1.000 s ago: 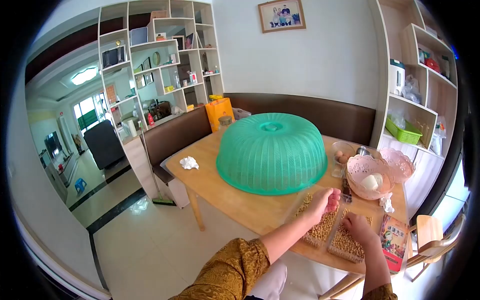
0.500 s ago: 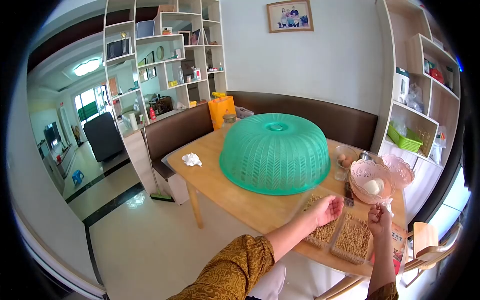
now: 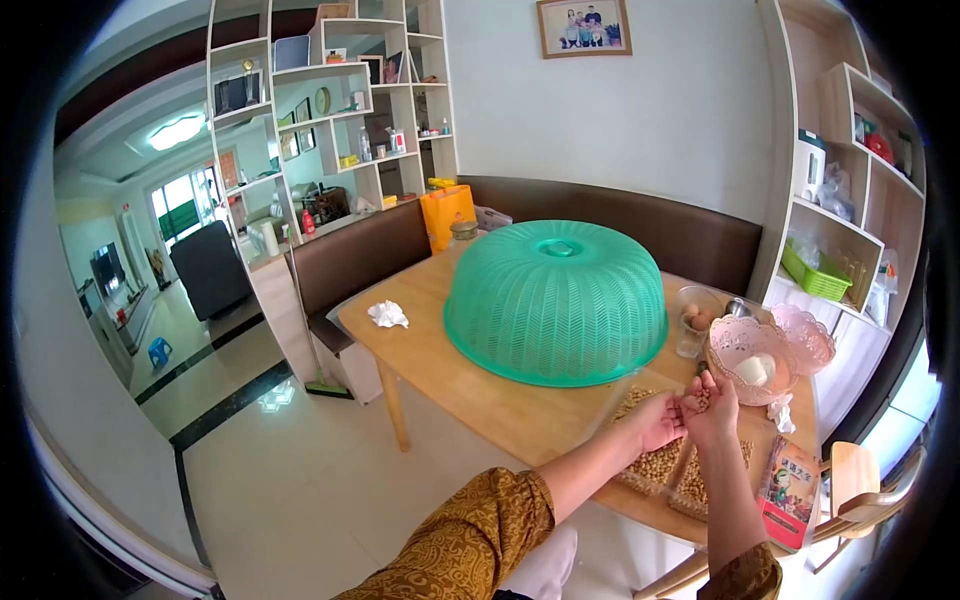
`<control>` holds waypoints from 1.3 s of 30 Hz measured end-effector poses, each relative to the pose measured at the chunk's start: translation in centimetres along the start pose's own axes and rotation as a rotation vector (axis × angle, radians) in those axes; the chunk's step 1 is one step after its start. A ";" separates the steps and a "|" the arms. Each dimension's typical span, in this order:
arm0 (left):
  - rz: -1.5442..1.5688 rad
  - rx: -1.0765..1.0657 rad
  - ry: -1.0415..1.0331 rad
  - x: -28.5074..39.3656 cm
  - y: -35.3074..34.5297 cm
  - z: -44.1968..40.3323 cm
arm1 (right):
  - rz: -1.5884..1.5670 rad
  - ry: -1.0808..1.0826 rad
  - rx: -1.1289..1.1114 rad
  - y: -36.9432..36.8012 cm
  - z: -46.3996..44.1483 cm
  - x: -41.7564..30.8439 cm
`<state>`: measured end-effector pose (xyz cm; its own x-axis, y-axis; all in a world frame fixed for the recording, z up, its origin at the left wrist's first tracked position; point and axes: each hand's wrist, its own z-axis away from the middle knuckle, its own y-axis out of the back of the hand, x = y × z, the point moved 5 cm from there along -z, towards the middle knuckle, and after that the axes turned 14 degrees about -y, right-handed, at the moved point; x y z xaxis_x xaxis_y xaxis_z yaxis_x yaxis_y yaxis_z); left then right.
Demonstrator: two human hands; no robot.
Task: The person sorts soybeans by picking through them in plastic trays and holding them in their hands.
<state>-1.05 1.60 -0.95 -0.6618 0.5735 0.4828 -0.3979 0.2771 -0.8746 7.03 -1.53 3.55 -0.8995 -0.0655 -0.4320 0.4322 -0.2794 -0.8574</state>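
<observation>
Clock positions are read from the hands, 12 = away from the wearer.

Right hand (image 3: 712, 412): palm up, fingers curled into a cup, holding a few tan kernels (image 3: 703, 398). Left hand (image 3: 660, 424): palm partly up, fingers half curled, tips right up at the right hand. Can't tell if it has anything in it.

Both hands sit over 2 clear trays of similar kernels – left tray (image 3: 655, 466) at 7 o'clock, right tray (image 3: 692, 492) at 6, partly hidden by the right forearm. Trays lie side by side on the wooden table (image 3: 490, 405).

Book (image 3: 788, 492), red and lying flat, at 4, near the right tray. Crumpled tissue (image 3: 782, 413) at 3. Near pink basket (image 3: 728, 365) at 1 to 2, with a white item (image 3: 752, 371) in it; far pink basket (image 3: 812, 345) just beside it, at 2. Brown eggs (image 3: 697, 318) in a clear container at 12.

Green mesh cover (image 3: 555, 310), large and domed, at 10, well apart from the left tissue (image 3: 388, 314), also roughly 10. Orange bag (image 3: 447, 215) and a lidded jar (image 3: 463, 231) past the cover – both around 10. Wooden chair (image 3: 853, 478) at 4.
</observation>
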 end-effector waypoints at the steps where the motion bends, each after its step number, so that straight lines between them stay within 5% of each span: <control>1: -0.001 0.002 0.000 0.0 0.3 -0.2 | -0.019 0.003 0.018 0.4 -0.1 0.4; 7: 0.012 -0.107 0.038 -0.4 0.9 -0.4 | 0.052 0.080 -0.042 0.7 0.0 0.0; 19: 0.144 0.087 0.045 -0.3 2.1 -0.5 | 0.194 0.124 -0.147 -0.5 0.3 1.0; 30: 0.231 -0.089 0.065 -0.8 3.7 -2.2 | 0.283 0.154 -0.170 -1.3 1.0 1.3; 39: 0.098 0.013 -0.034 0.6 0.7 0.4 | 0.720 0.260 -0.124 -2.5 1.8 2.0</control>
<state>-2.00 1.89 -1.28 -0.7190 0.5708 0.3966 -0.3384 0.2109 -0.9170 4.01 -2.64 5.36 -0.3568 0.0412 -0.9333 0.9223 -0.1431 -0.3589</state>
